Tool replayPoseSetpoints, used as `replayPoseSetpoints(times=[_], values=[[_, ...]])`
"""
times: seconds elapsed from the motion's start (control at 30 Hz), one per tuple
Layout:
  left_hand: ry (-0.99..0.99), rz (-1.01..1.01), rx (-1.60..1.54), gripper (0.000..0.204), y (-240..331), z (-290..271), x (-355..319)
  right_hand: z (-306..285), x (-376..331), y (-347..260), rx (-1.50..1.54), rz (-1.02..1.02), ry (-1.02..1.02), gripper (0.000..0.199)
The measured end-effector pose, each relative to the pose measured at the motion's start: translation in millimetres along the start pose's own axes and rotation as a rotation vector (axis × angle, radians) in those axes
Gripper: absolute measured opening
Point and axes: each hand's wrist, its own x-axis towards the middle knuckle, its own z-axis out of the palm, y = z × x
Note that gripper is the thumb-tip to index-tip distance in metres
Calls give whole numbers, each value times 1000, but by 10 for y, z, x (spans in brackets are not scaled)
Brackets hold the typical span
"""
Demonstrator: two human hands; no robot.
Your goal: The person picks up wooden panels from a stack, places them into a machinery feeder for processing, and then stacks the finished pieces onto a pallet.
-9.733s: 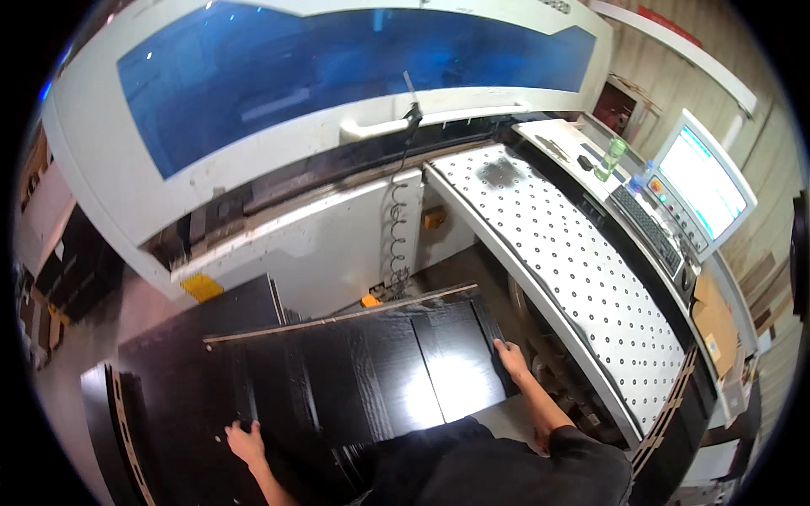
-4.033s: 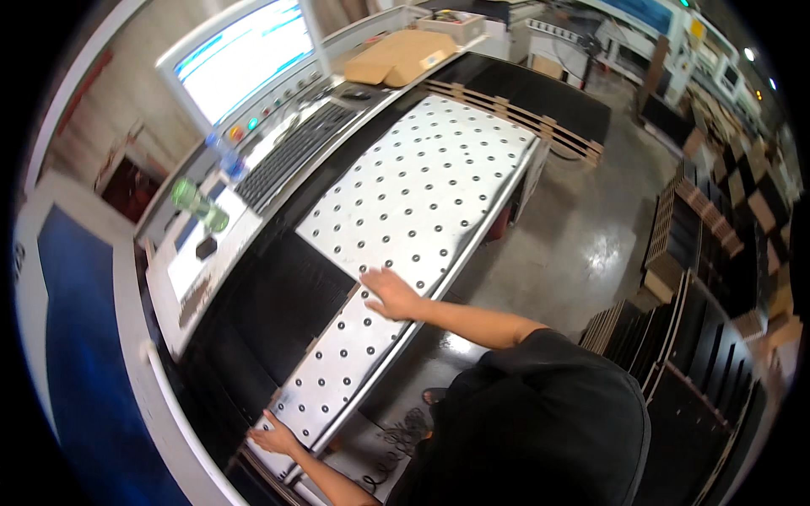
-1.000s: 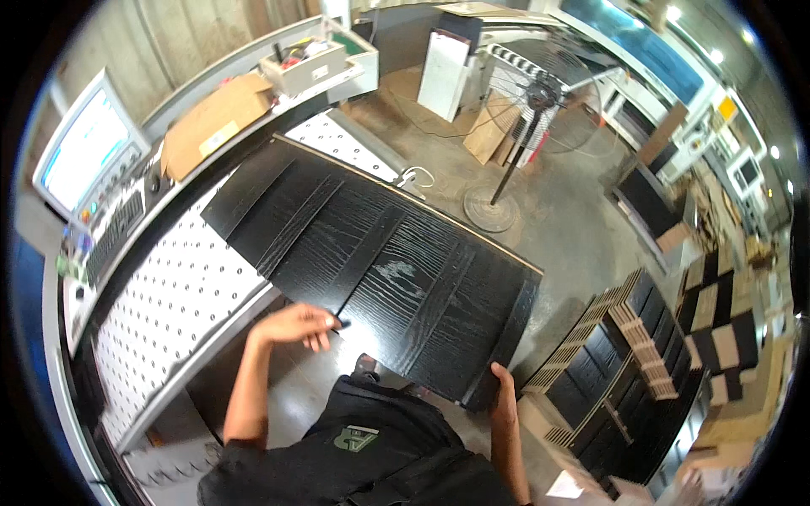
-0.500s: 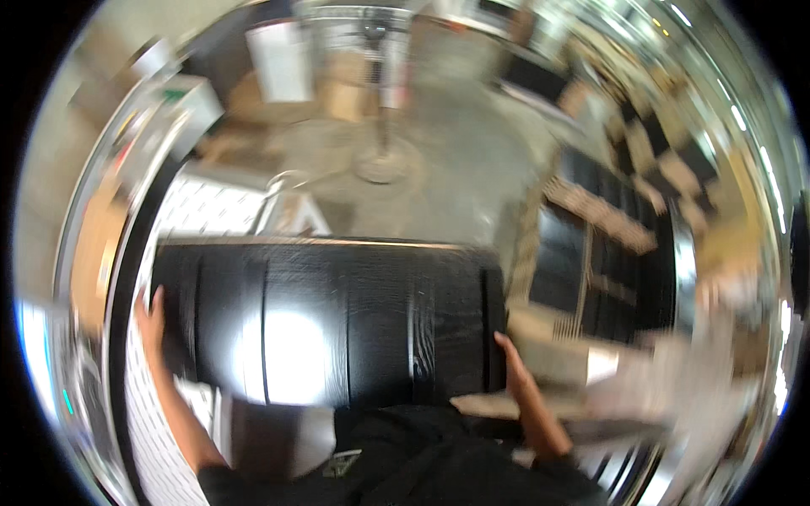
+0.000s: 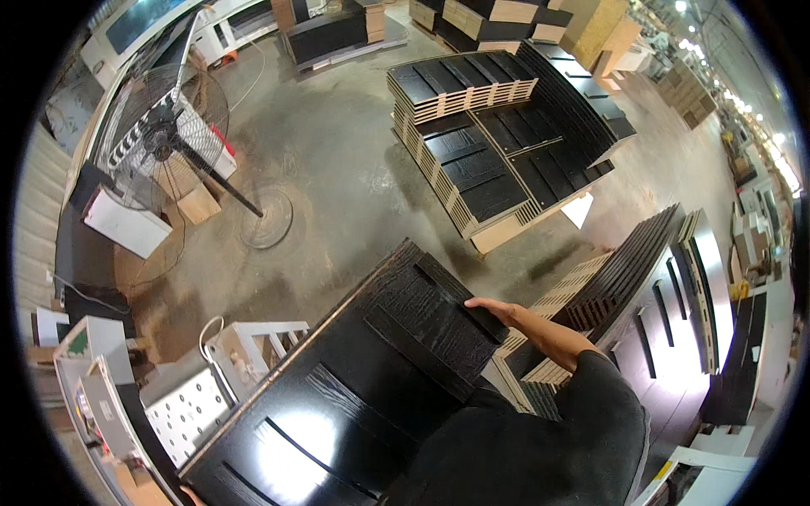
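A long black wood-grain door panel [image 5: 371, 379] is carried flat in front of the person, its long axis running from lower left near the body up to the right. The right hand [image 5: 494, 310] is closed over the panel's far right edge, fingers wrapped on top. The left hand [image 5: 192, 497] shows only as a sliver at the panel's lower left corner at the picture's edge, so its grip cannot be told. The hands are well apart, at opposite ends. Just right of the panel stands a stack of black panels [image 5: 629, 274]; farther off a pallet of stacked black panels [image 5: 498, 143] sits on the concrete floor [image 5: 337, 143], with a pedestal fan [image 5: 164, 139] at left and a perforated white bench [image 5: 190, 409] beside the panel's lower left.
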Motion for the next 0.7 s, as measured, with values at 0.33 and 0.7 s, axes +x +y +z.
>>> replayPoseSetpoints(times=[0.33, 0.7], values=[[-66, 27, 36, 90, 483, 1421, 26, -58, 143, -437, -50, 35, -44, 104], [-87, 87, 107, 91, 1460, 2955, -206, -843, 547, -1391, 32, -54, -27, 92]])
